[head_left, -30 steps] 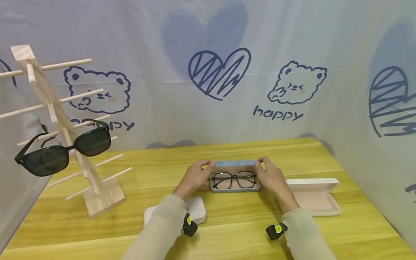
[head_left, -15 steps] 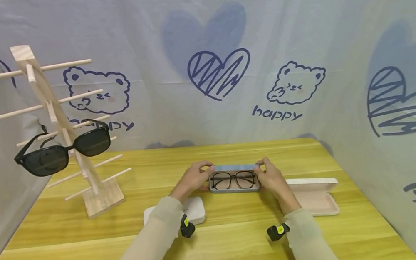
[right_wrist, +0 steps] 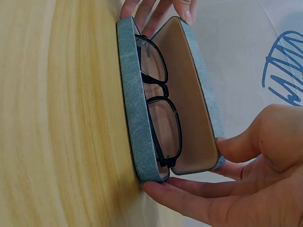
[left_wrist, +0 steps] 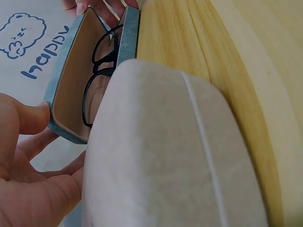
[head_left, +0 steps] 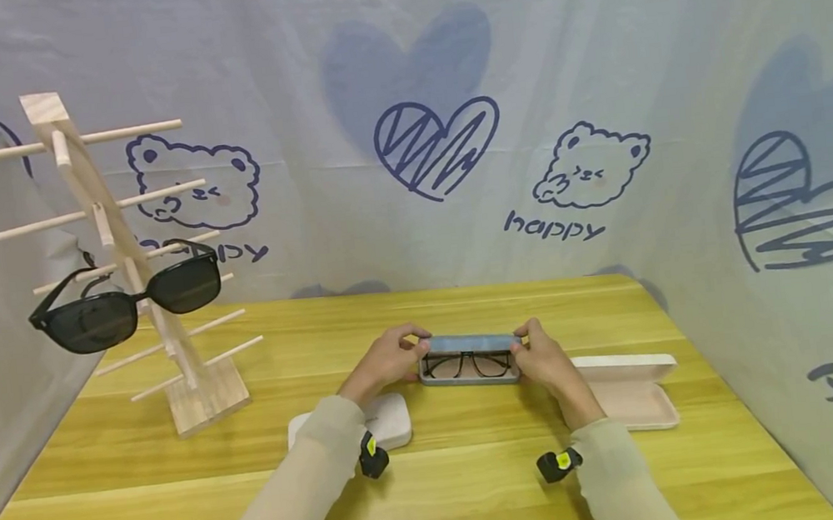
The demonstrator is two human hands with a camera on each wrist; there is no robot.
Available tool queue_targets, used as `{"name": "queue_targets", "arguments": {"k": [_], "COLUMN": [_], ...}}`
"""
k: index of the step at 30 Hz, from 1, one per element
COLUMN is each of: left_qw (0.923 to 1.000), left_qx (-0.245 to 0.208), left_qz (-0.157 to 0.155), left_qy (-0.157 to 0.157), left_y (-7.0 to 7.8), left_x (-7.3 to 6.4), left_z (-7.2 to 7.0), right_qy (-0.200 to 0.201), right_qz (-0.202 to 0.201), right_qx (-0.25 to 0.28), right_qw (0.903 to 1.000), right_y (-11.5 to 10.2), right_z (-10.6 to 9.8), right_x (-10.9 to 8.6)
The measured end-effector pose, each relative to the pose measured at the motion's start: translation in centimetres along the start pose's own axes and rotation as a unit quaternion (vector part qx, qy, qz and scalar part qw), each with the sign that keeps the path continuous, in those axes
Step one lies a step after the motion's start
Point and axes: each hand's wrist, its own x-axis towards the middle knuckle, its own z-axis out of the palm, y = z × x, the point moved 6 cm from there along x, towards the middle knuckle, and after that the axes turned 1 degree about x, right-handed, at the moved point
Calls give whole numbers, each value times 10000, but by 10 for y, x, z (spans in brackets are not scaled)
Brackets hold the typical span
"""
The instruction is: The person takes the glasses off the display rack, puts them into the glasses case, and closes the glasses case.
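A blue-grey glasses case (head_left: 474, 343) lies on the table, its lid tilted partly down over black-framed eyeglasses (right_wrist: 163, 90) lying inside. My left hand (head_left: 388, 358) grips the left end, thumb on the lid's edge and fingers by the end of the case. At the other end my right hand (head_left: 545, 358) holds it likewise, its thumb (right_wrist: 236, 147) pressing the lid rim and a finger low against the base. From above, the lid hides the upper part of the eyeglasses. The pinkish-tan lining shows in both wrist views.
A closed white case (head_left: 396, 419) sits beneath my left forearm and fills much of the left wrist view. Right of my right hand stands an open white case (head_left: 645, 407). A wooden rack (head_left: 207, 397) at left carries black sunglasses (head_left: 102, 319). Patterned cloth (head_left: 322, 219) surrounds the table.
The lid of the blue-grey case has swung down toward me, covering more of the eyeglasses. Both hands keep their places at its ends and have tipped slightly with the lid.
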Motion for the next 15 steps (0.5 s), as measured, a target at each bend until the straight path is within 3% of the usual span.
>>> {"name": "queue_targets", "arguments": {"k": [9,15], "left_qw": [9994,9999], "left_qx": [308,55], "left_qz": [44,97], "left_qy": [120,100], "left_y": [0,0], "left_x": [0,-1], "left_z": [0,1], "right_qy": [55,22], "right_qz": [-12,44], "right_qx": [-161,-116], "right_qw": [9999,9999], "right_y": [2,4], "right_z": [-1,-1], "right_x": [0,1]}}
